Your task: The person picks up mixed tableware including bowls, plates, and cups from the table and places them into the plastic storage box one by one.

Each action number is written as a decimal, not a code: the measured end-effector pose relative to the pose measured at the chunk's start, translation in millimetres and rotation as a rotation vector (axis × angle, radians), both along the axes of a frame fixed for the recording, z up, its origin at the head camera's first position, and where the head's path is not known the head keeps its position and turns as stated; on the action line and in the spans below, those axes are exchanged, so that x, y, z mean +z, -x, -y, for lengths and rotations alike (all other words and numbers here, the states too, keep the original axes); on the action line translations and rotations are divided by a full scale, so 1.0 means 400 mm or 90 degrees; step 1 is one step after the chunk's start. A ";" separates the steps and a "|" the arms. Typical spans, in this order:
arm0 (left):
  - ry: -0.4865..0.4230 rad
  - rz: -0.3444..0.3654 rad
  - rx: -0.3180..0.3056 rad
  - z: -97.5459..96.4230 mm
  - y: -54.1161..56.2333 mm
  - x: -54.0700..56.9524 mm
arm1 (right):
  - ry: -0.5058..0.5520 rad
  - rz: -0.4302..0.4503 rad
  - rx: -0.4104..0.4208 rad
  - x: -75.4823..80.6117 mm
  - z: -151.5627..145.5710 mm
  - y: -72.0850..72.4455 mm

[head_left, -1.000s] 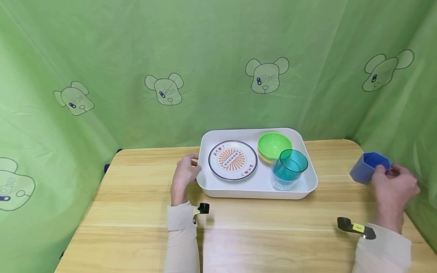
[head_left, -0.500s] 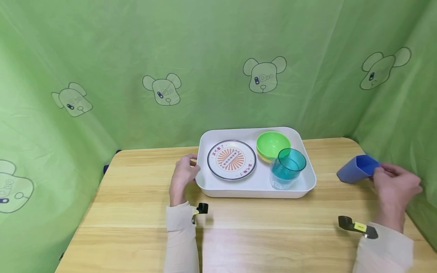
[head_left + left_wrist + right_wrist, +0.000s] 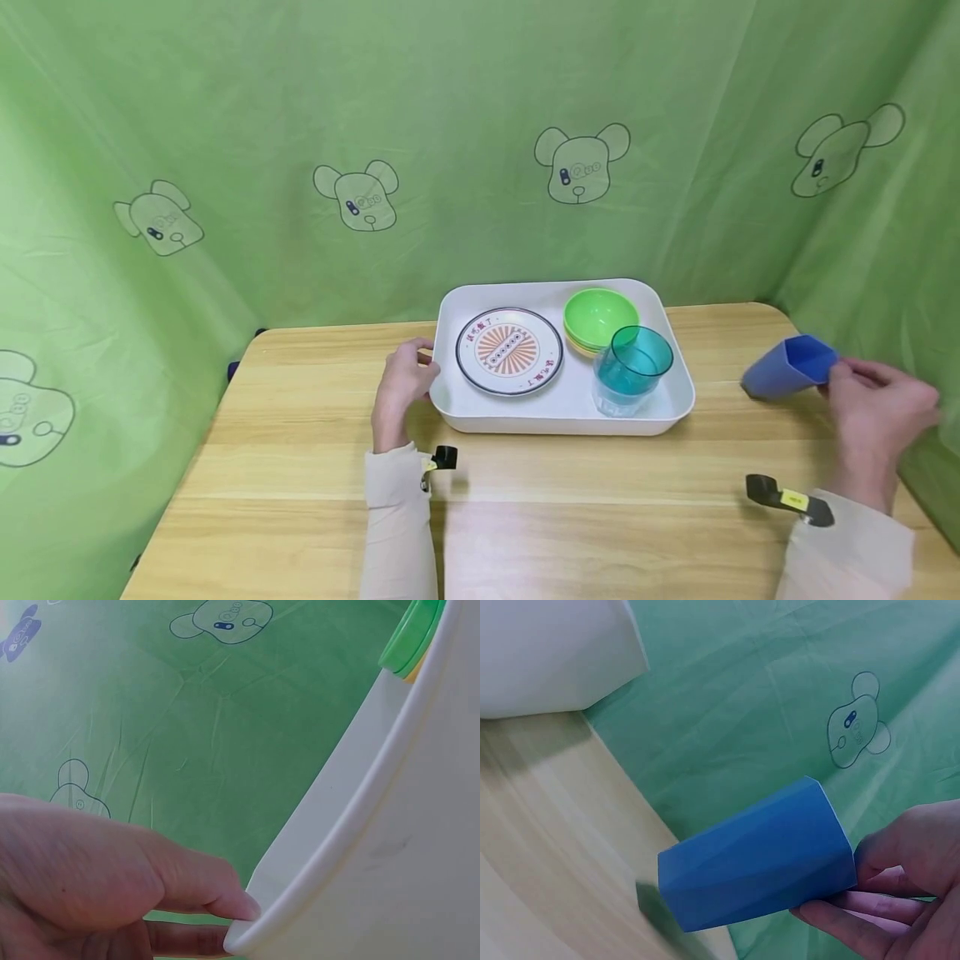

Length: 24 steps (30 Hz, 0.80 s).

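Note:
A white tray (image 3: 555,425) sits at the back of the table; my left hand (image 3: 405,379) pinches its left rim, thumb and finger meeting at the edge in the left wrist view. On the tray lie a patterned plate (image 3: 510,350), stacked bowls with a green one (image 3: 600,317) on top, and a teal tumbler (image 3: 637,358) with a clear lower part. To the right of the tray, my right hand (image 3: 881,408) pinches the rim of a blue faceted cup (image 3: 783,375). The cup tilts, its mouth toward that hand and its base lower, toward the tray.
A light wooden table (image 3: 300,483) extends in front of the tray and to both sides. Green curtain (image 3: 465,167) with bear-head prints stands close behind the table and along its left and right edges.
My right hand has tipped the blue cup, so its base swings left toward the tray and its mouth faces right. My left hand has stayed at the tray's rim.

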State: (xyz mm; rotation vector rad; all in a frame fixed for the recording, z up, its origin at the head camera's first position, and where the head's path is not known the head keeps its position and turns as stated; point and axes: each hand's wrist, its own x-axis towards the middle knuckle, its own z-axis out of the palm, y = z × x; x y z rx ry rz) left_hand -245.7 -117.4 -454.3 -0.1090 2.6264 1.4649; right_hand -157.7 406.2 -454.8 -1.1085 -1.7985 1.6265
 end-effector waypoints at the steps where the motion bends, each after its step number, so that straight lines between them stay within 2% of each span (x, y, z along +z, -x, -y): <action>1: 0.000 -0.001 0.000 0.000 0.000 0.000 | 0.008 -0.021 -0.007 0.005 0.003 -0.002; 7: 0.015 -0.018 0.010 -0.002 0.004 -0.007 | 0.042 -0.108 -0.034 0.037 0.019 -0.012; 11: 0.035 -0.035 0.017 -0.003 0.006 -0.013 | 0.024 -0.112 -0.037 0.050 0.028 -0.019; 14: 0.061 -0.068 0.009 -0.004 0.005 -0.013 | 0.028 -0.106 -0.040 0.066 0.038 -0.026; 18: 0.084 -0.117 -0.011 -0.003 0.011 -0.019 | 0.073 -0.113 -0.046 0.085 0.048 -0.031; 20: 0.086 -0.131 -0.019 -0.003 0.014 -0.023 | 0.075 -0.114 -0.045 0.090 0.050 -0.032; 24: 0.087 -0.143 -0.031 -0.003 0.020 -0.028 | 0.031 -0.105 -0.036 0.097 0.055 -0.032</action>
